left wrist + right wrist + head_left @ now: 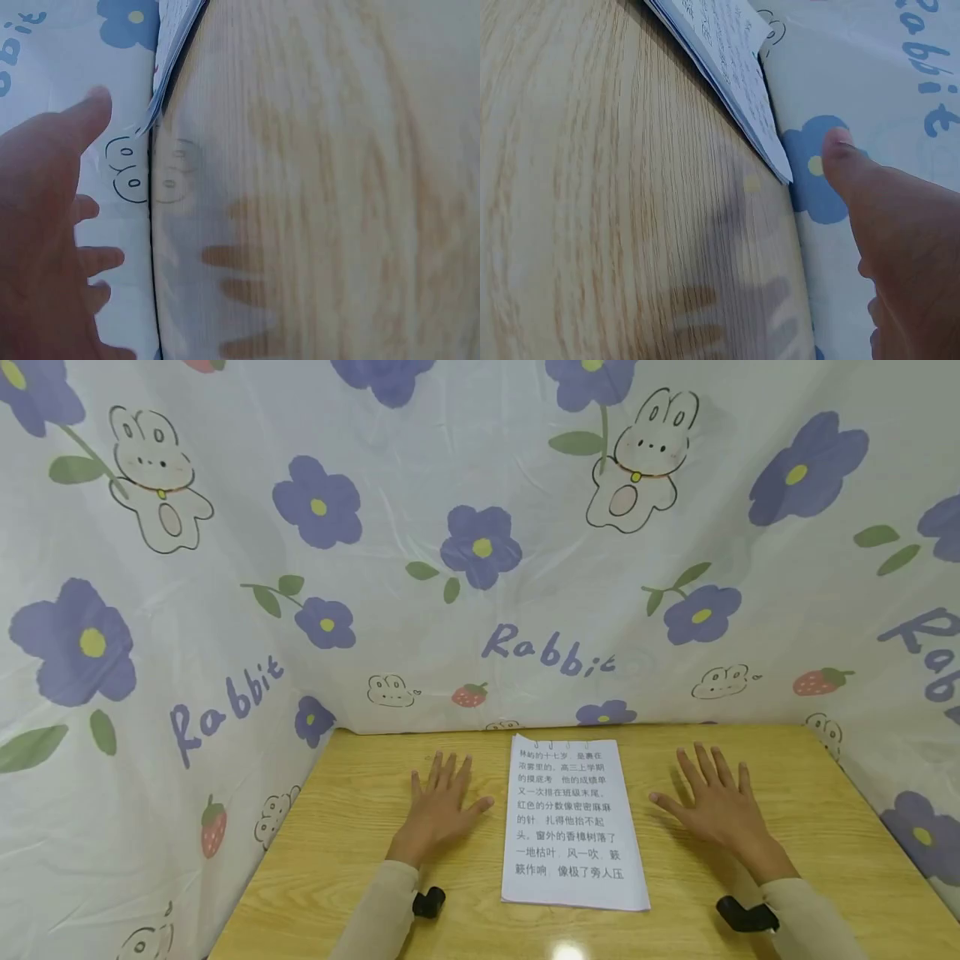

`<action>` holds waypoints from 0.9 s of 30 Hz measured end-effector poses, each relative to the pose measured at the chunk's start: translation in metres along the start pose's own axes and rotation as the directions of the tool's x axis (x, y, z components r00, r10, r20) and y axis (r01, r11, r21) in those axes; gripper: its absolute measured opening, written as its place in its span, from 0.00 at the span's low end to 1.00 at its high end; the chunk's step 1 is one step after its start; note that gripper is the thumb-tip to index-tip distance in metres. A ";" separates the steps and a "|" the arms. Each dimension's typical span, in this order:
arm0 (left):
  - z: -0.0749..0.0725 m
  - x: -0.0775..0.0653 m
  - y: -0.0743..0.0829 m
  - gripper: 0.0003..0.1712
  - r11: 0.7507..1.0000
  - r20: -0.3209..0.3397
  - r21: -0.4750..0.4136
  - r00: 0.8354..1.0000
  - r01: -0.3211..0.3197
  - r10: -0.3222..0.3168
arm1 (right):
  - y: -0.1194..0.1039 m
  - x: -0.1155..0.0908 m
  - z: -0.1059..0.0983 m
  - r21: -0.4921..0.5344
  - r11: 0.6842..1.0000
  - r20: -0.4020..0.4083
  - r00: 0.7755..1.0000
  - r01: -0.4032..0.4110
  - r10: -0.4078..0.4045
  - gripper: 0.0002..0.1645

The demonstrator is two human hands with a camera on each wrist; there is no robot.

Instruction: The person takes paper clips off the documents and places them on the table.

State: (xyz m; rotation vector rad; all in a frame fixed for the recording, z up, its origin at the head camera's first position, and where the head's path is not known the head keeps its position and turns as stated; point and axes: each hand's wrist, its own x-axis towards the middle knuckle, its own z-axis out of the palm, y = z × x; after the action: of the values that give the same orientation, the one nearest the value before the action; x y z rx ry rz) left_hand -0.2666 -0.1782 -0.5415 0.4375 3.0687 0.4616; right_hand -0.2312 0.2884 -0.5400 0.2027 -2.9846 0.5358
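Note:
A pad of printed pages (pixel 567 827) lies on the wooden table (pixel 300 877), bound by rings along its top edge and covered in lines of Chinese text. To its left is my left hand (pixel 438 806), palm down with spread fingers, holding nothing. My right hand (pixel 720 806) is on the pad's other side, its fingers likewise spread and nothing in it. Neither hand touches the pages. Both wrist views show a gap between the hand and the tabletop, with finger reflections on the wood; the pad's edge (pixel 735 120) appears near the top of the right wrist view.
A white cloth (pixel 405 610) printed with purple flowers, rabbits and strawberries hangs behind the table and along its sides. Black wrist devices (pixel 430 902) sit by both sleeves. A light glare (pixel 567 951) shows on the table's near part.

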 end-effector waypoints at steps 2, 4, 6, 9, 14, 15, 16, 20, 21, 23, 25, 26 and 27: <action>0.002 0.002 0.000 0.47 0.999 -0.020 -0.040 1.000 -0.007 0.007 | 0.000 0.001 0.001 0.020 1.000 -0.008 1.000 0.003 -0.003 0.60; 0.005 0.004 0.002 0.42 0.996 -0.054 -0.090 0.998 -0.023 0.018 | -0.002 0.002 0.001 0.044 0.999 -0.017 1.000 0.007 -0.006 0.56; 0.006 0.006 0.007 0.36 0.987 -0.084 -0.156 0.996 -0.034 0.021 | -0.003 0.003 0.001 0.071 0.997 -0.028 1.000 0.016 -0.014 0.52; 0.010 0.008 0.015 0.26 0.967 -0.147 -0.246 0.989 -0.061 0.025 | -0.008 0.005 0.000 0.134 0.991 -0.040 0.999 0.016 -0.011 0.46; 0.021 0.011 0.029 0.10 0.941 -0.224 -0.333 0.974 -0.060 -0.017 | -0.020 0.011 0.002 0.280 0.960 -0.043 0.998 -0.021 0.034 0.35; 0.022 0.012 0.032 0.08 0.934 -0.233 -0.353 0.972 -0.058 -0.027 | -0.023 0.013 0.002 0.301 0.953 -0.051 0.998 -0.027 0.044 0.32; 0.023 0.012 0.035 0.07 0.926 -0.236 -0.373 0.971 -0.050 -0.043 | -0.026 0.014 0.003 0.316 0.948 -0.059 0.997 -0.031 0.052 0.29; 0.026 0.015 0.048 0.07 0.885 -0.217 -0.464 0.971 -0.016 -0.096 | -0.036 0.019 0.006 0.340 0.940 -0.098 0.993 -0.035 0.072 0.20; 0.027 0.016 0.050 0.08 0.879 -0.211 -0.477 0.972 -0.006 -0.107 | -0.038 0.020 0.007 0.348 0.937 -0.100 0.992 -0.037 0.076 0.17; 0.029 0.018 0.055 0.08 0.870 -0.203 -0.493 0.972 0.001 -0.116 | -0.040 0.023 0.010 0.350 0.936 -0.103 0.992 -0.037 0.077 0.13; 0.032 0.020 0.060 0.09 0.869 -0.198 -0.495 0.973 0.006 -0.120 | -0.043 0.026 0.013 0.357 0.933 -0.094 0.993 -0.039 0.077 0.10; 0.032 0.021 0.063 0.09 0.868 -0.197 -0.496 0.972 0.010 -0.124 | -0.043 0.028 0.015 0.362 0.931 -0.085 0.993 -0.041 0.077 0.09; 0.032 0.022 0.066 0.09 0.869 -0.199 -0.495 0.972 0.012 -0.126 | -0.045 0.029 0.017 0.365 0.930 -0.074 0.994 -0.049 0.081 0.09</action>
State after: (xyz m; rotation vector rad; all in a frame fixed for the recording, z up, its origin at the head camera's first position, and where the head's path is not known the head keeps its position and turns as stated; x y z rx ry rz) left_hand -0.2678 -0.1026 -0.5526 0.2662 2.9802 1.3304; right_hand -0.2548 0.2377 -0.5368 0.1035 -2.7889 1.0744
